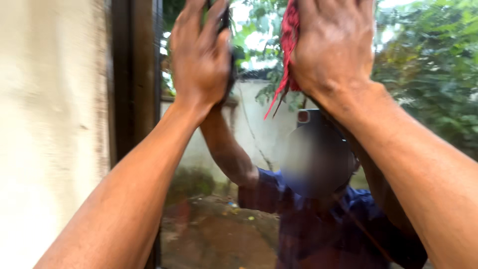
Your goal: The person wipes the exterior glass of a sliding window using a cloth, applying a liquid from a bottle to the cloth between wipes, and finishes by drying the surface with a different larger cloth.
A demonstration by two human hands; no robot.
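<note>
Both my arms reach up to a dark glass window pane (209, 164). My right hand (334, 47) presses a red frayed cloth (288, 45) flat against the glass near the top; loose red threads hang below it. My left hand (199, 55) lies with its palm on the glass to the left, close to the frame, fingers together and pointing up; a dark object shows at its fingertips, too blurred to name. The pane mirrors my arms, blue shirt and the trees behind me.
A dark window frame (133, 79) runs vertically left of the pane. Beyond it stands a rough cream plastered wall (50, 124). Green foliage (428, 65) and a pale garden wall appear as reflections in the glass.
</note>
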